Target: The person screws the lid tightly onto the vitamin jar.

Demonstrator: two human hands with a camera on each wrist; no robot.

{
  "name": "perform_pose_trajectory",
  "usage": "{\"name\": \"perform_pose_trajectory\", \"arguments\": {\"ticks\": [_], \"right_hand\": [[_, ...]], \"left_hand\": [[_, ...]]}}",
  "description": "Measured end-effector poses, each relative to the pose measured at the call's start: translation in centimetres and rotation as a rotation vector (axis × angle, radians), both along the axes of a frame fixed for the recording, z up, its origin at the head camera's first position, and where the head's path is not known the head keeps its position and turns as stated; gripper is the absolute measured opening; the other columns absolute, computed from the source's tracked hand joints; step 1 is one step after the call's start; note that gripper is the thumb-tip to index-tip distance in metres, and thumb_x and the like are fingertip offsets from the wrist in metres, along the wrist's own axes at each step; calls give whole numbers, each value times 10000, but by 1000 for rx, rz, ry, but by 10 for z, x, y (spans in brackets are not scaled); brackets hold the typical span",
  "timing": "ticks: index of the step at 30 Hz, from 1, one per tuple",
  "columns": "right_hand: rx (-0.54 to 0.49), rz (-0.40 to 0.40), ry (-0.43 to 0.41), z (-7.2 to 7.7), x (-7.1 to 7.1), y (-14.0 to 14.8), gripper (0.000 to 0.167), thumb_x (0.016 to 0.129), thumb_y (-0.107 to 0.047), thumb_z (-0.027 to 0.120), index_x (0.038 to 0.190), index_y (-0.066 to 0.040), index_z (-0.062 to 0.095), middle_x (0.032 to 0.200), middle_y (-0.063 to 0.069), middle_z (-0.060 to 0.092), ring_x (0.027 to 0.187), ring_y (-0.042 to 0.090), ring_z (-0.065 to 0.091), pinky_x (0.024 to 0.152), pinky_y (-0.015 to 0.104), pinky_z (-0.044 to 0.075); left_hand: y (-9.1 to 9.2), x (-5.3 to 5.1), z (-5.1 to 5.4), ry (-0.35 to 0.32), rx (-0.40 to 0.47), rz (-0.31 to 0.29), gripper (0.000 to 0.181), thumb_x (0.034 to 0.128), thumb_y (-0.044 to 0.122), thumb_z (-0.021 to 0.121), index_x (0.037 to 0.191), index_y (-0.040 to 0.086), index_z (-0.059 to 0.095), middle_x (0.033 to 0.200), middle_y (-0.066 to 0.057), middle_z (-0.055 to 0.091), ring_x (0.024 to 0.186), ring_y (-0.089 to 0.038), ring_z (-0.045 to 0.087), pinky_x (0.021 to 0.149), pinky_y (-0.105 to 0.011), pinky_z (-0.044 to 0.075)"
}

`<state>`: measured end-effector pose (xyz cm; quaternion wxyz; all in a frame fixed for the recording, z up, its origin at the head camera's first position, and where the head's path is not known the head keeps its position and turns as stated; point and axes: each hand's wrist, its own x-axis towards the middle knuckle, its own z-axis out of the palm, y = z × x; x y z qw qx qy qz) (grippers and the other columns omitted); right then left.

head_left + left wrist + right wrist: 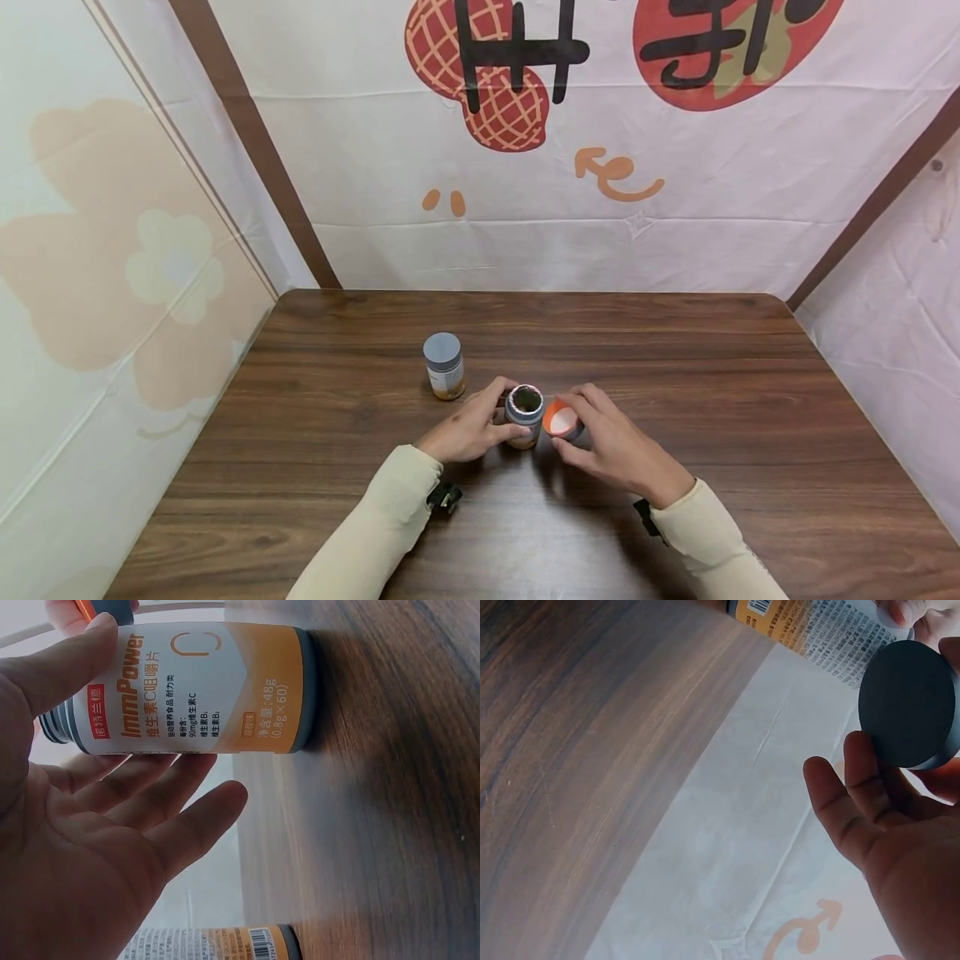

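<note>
The left hand (468, 427) grips an uncapped bottle (523, 417) by its upper part, thumb on the near side; torn silvery foil rings its mouth. In the left wrist view the bottle (202, 686) shows a white and orange label, and the left hand (120, 802) has its fingers behind it. Just right of the mouth, the right hand (618, 442) pinches a grey cap (562, 421) by its rim, its orange and white inside turned toward the bottle. The right wrist view shows the cap's flat dark top (907, 703) in the right hand (907, 825).
A second bottle (444, 367), with its grey lid on, stands upright behind and left of the left hand; part of it (217, 943) shows in the left wrist view. The wooden table (675, 350) reaches back to a printed white cloth (525, 250).
</note>
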<state>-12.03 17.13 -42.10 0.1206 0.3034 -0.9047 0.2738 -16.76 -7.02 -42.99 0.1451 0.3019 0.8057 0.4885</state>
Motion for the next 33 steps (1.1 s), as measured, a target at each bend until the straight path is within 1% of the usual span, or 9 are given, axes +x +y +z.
{"name": "perform_pose_trajectory", "arguments": {"ticks": [5, 12, 15, 18, 23, 26, 29, 33], "right_hand": [[-6, -3, -8, 2, 0, -1, 485, 839, -215, 775, 1247, 0, 623, 1130, 60, 559, 1011, 163, 549, 833, 362, 513], [-23, -10, -46, 5, 1, -2, 503, 869, -237, 770, 1300, -48, 589, 1158, 26, 554, 983, 117, 563, 817, 335, 520], [-33, -10, -37, 5, 0, -3, 531, 864, -235, 779, 1318, -53, 570, 1168, 27, 558, 977, 117, 582, 820, 340, 525], [-47, -1, -8, 5, -1, -3, 570, 847, -215, 798, 1331, -45, 552, 1171, 38, 563, 984, 131, 599, 827, 352, 533], [-90, 50, 90, 2, -5, -4, 661, 791, -144, 851, 1342, 14, 522, 1178, 82, 570, 1002, 179, 613, 824, 377, 538], [-110, 77, 136, 2, -7, -6, 697, 762, -116, 873, 1340, 25, 510, 1184, 93, 574, 1002, 190, 611, 809, 383, 538], [-127, 97, 159, 2, -9, -8, 702, 747, -96, 880, 1327, 38, 508, 1188, 98, 581, 1014, 203, 613, 814, 392, 538], [-144, 114, 170, 2, -11, -9, 675, 741, -82, 883, 1293, 54, 518, 1185, 104, 590, 1035, 220, 618, 835, 401, 539]], "left_hand": [[-1, 1, 2, -6, 2, -8, 451, 919, 92, 730, 1286, 56, 471, 1292, -118, 594, 1262, -276, 559, 1027, -419, 448], [-2, 0, 3, 18, -17, -1, 446, 916, 89, 735, 1284, 44, 487, 1281, -114, 601, 1238, -271, 573, 1022, -433, 449], [-2, 0, 2, 20, -11, -2, 439, 916, 90, 734, 1278, 43, 489, 1276, -114, 603, 1231, -263, 579, 1019, -428, 451], [-3, 1, 2, 15, -4, -3, 438, 918, 97, 732, 1277, 45, 486, 1272, -115, 603, 1226, -260, 584, 1014, -427, 455], [-4, 1, 1, 3, 14, -5, 448, 921, 98, 730, 1286, 38, 477, 1270, -134, 602, 1220, -273, 589, 1006, -430, 461], [-5, 1, 0, -7, 29, -10, 455, 924, 87, 725, 1293, 17, 469, 1274, -158, 597, 1218, -294, 590, 1001, -432, 464], [-5, 1, -1, -17, 29, -15, 457, 926, 82, 720, 1296, 7, 461, 1281, -172, 590, 1217, -304, 589, 997, -436, 468], [-6, 1, 0, -18, 24, -27, 456, 929, 79, 715, 1295, -6, 456, 1290, -189, 581, 1224, -319, 582, 1001, -451, 464]]}}
